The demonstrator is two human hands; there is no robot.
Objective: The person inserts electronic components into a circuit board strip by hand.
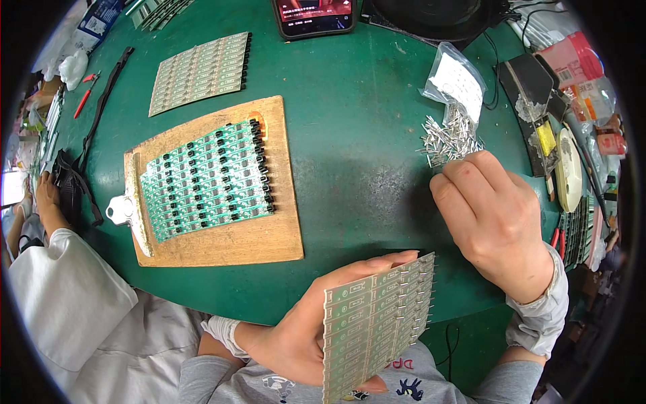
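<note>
My left hand (296, 330) grips a circuit board panel (370, 323) by its edges and holds it tilted above my lap. Thin metal pins stick out of the panel along its right side. Over at the right, my right hand (494, 222) is closed in a pinch, its fingertips at the near edge of a heap of small silvery metal pins (451, 138). Whatever lies between those fingertips is hidden. The heap spills from the mouth of a clear plastic bag (456, 81) with a white label.
On a wooden clipboard (286, 236) lies a green populated board panel (208, 178); a bare-looking panel (200, 73) is beyond it. A phone (314, 19) and a black round tray (434, 17) stand at the back. At far left, another person's hand (48, 202) rests by a black strap (101, 114).
</note>
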